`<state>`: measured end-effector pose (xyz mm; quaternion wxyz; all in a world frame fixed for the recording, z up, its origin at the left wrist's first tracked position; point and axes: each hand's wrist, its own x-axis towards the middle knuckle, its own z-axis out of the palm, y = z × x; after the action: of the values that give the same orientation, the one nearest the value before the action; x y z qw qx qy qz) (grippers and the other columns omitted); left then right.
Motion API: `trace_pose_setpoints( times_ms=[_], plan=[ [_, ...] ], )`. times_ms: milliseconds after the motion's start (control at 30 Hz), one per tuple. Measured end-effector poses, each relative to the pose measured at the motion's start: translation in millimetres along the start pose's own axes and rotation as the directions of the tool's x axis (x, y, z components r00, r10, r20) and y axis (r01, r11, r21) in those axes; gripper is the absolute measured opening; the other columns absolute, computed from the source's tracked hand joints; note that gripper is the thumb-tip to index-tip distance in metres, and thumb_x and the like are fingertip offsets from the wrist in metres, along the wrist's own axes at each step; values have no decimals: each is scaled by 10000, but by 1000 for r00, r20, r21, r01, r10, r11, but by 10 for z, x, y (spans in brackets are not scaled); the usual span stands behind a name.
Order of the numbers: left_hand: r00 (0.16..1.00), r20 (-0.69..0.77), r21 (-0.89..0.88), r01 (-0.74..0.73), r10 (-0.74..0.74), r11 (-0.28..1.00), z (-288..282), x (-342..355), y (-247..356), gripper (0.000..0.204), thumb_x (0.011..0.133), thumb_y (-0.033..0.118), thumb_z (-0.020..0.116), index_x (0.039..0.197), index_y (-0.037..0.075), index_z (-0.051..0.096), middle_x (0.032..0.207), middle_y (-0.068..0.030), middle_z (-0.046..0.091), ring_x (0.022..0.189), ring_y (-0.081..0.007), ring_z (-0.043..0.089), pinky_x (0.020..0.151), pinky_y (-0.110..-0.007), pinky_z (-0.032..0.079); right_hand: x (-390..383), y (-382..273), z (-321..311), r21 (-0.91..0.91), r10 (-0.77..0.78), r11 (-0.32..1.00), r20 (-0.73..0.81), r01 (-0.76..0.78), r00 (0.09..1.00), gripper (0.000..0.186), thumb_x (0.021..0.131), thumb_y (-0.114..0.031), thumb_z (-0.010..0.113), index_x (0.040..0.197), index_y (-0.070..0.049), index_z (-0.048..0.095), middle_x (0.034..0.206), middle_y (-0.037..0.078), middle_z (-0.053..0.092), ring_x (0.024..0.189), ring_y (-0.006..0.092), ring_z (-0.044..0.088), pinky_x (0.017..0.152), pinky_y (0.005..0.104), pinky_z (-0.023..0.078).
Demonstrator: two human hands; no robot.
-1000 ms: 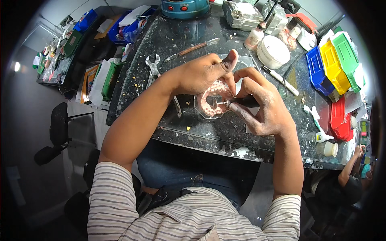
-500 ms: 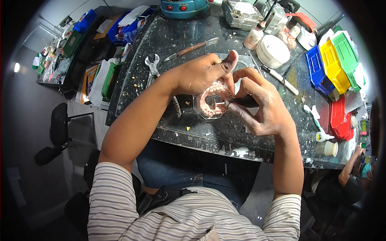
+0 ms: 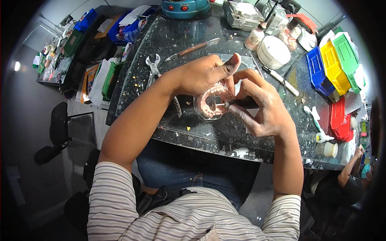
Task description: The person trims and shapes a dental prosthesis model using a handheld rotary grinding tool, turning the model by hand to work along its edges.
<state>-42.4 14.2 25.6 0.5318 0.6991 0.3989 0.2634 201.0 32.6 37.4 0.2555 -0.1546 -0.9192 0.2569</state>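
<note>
A pink dental arch model in a clear octagonal plastic piece lies on the black worktop. My left hand arches over its back, thumb raised, curled fingers gripping the model. My right hand is closed round a dark handpiece, whose metal shank with a small round tip reaches inside the arch from the right. Left of the model lie a large metal wrench and, farther back, a wooden-handled spatula. Behind my hands is another clear plastic piece, partly hidden.
A blue appliance, metal flasks and a white tub stand at the back. Coloured bins, a red bin, a brush and a small cup line the right. Another person's arm is at lower right.
My left thumb and both hands have shifted very slightly down and right, with the model. The grip and the tip's place inside the arch look much the same.
</note>
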Motion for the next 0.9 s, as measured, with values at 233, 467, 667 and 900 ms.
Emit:
trace_pose_setpoints(
  times_ms=[233, 467, 667, 900],
  plan=[
    [1000, -12, -10, 12, -13, 1000, 10, -4, 0, 937, 1074, 730, 306, 926, -46, 810, 900, -136, 765, 904, -193, 709, 901, -323, 548, -1, -1, -3, -1, 11, 1000, 12, -11, 1000, 281, 797, -142, 831, 951, -28, 626, 1178, 163, 639, 989, 395, 679, 829, 462, 557],
    [1000, -23, -7, 22, -22, 1000, 18, -6, 7, 907, 1089, 699, 321, 926, -47, 810, 890, -132, 766, 886, -188, 710, 887, -321, 555, -1, 7, -4, 2, 0, 1000, 10, 0, 1000, 278, 795, -141, 831, 942, -24, 625, 1176, 165, 639, 989, 398, 679, 830, 463, 556],
    [1000, -8, -13, 23, -23, 1000, 12, 7, -34, 909, 1085, 703, 323, 929, -45, 814, 893, -138, 767, 888, -190, 712, 896, -323, 555, -11, 26, 14, 16, -8, 1000, -5, 8, 1000, 281, 792, -142, 830, 951, -22, 631, 1177, 165, 639, 985, 395, 681, 831, 461, 558],
    [999, -28, -15, 39, -40, 999, 14, 4, 4, 915, 1087, 703, 313, 925, -45, 815, 884, -135, 766, 886, -188, 708, 897, -322, 553, -10, 14, 11, 17, 3, 1000, -9, -3, 1000, 281, 795, -140, 826, 968, -21, 640, 1184, 165, 641, 990, 393, 682, 837, 461, 557]
  ],
)
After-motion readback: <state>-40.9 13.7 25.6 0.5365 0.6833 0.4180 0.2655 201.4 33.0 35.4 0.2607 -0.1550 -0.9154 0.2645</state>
